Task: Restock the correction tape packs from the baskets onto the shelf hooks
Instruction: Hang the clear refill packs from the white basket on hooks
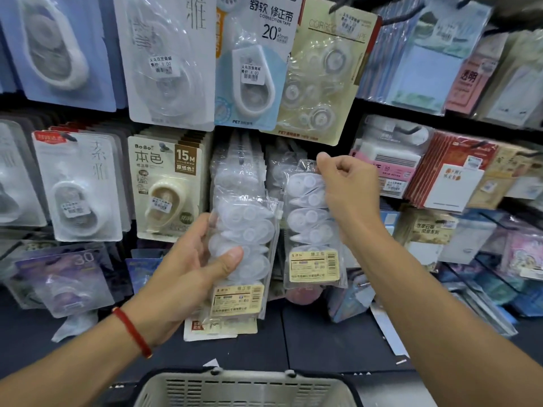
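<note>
1 head-worn wide-angle view looks forward and slightly down from close range at a shelf wall. Hanging packs fill the frame beyond the fingertips; a basket rim sits below the wrists, nearest the camera.

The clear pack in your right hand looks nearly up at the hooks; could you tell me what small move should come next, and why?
Probably guide the clear pack so its top hole slips onto the hook. The right hand pinches its top corner level with the hanging packs, while the left hand holds a stack of packs waiting.
</note>
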The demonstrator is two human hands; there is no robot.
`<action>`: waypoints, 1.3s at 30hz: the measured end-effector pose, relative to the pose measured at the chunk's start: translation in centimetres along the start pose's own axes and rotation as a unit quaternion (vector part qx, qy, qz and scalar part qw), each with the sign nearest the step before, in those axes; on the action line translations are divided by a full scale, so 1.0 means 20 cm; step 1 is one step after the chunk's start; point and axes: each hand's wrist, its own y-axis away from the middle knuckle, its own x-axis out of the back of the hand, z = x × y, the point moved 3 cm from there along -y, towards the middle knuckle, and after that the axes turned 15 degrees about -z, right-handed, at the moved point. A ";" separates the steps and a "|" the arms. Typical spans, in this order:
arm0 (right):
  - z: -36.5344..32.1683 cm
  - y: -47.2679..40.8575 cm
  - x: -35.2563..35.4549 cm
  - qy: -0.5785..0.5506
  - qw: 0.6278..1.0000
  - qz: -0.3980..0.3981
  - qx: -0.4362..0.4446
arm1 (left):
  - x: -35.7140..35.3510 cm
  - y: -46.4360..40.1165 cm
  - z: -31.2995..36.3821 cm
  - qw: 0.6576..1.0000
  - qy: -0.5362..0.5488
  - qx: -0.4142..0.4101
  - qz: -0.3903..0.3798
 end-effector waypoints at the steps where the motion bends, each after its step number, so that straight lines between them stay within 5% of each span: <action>1: 0.00 -0.01 -0.01 0.013 1.000 -0.004 -0.003 | 0.01 0.00 0.01 1.000 -0.005 -0.008 0.006; 12: 0.00 -0.05 -0.01 0.115 0.993 0.022 0.003 | 0.06 0.02 0.05 0.997 -0.044 -0.041 0.047; 20: -0.05 0.04 0.01 0.215 0.974 0.027 0.069 | 0.04 0.01 0.05 0.997 -0.029 -0.046 0.052; 23: -0.08 0.19 0.02 0.243 0.956 0.049 0.157 | 0.03 0.01 0.04 0.998 -0.016 -0.039 0.052; 26: 0.00 0.40 -0.08 0.143 0.974 -0.141 0.102 | 0.00 0.00 0.03 0.998 0.004 -0.026 0.050; 29: 0.10 0.56 -0.17 0.100 0.953 -0.287 0.011 | -0.03 -0.01 0.01 0.999 0.018 -0.010 0.046; 39: 0.09 0.48 -0.04 -0.108 0.978 -0.167 -0.064 | 0.02 -0.02 0.01 0.990 -0.069 0.007 0.125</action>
